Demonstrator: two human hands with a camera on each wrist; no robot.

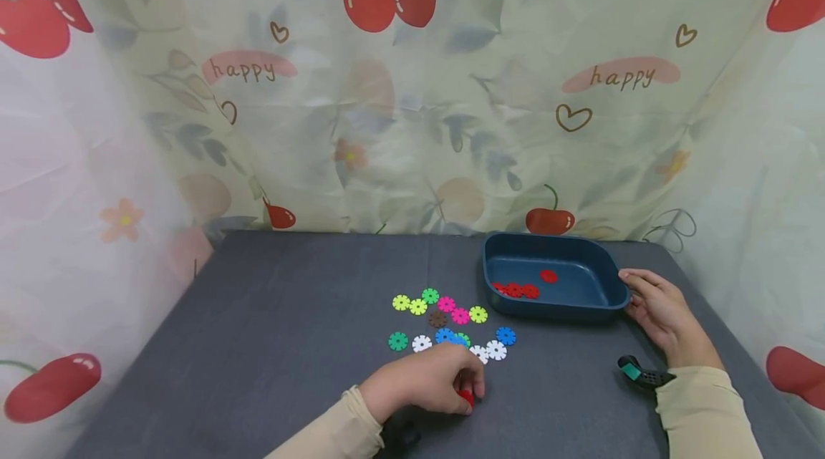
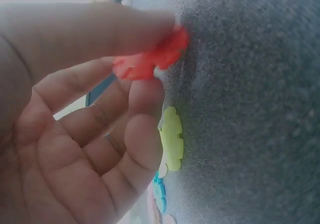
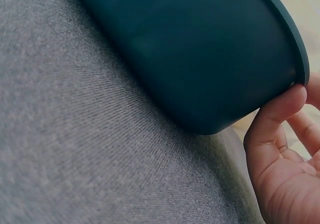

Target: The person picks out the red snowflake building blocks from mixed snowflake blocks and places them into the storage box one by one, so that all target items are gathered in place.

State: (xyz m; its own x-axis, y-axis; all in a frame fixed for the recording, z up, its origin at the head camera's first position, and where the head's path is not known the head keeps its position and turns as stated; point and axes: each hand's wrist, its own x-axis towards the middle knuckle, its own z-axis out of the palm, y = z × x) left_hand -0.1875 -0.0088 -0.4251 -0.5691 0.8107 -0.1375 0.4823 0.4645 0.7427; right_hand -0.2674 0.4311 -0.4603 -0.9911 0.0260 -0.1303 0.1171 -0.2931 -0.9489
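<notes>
Between thumb and fingertips, my left hand (image 1: 432,377) pinches a red notched plastic disc (image 1: 467,397) just above the cloth at the front. The left wrist view shows this red disc (image 2: 150,58) closely, slightly blurred. My right hand (image 1: 664,312) holds the right end of a dark blue tray (image 1: 554,312), thumb against its outer wall in the right wrist view. Several red discs (image 1: 530,291) lie inside the tray, mostly toward its left end. Left of it, loose discs lie on the cloth: yellow (image 1: 401,303), pink (image 1: 446,304), brown (image 1: 437,319), green (image 1: 397,341), white (image 1: 495,350) and blue (image 1: 505,336).
A dark grey cloth (image 1: 296,316) covers the table. Patterned curtains (image 1: 419,101) hang behind it and at both sides. A black wrist device (image 1: 644,375) sits by my right sleeve. The left wrist view also catches a yellow-green disc (image 2: 172,141) below my fingers.
</notes>
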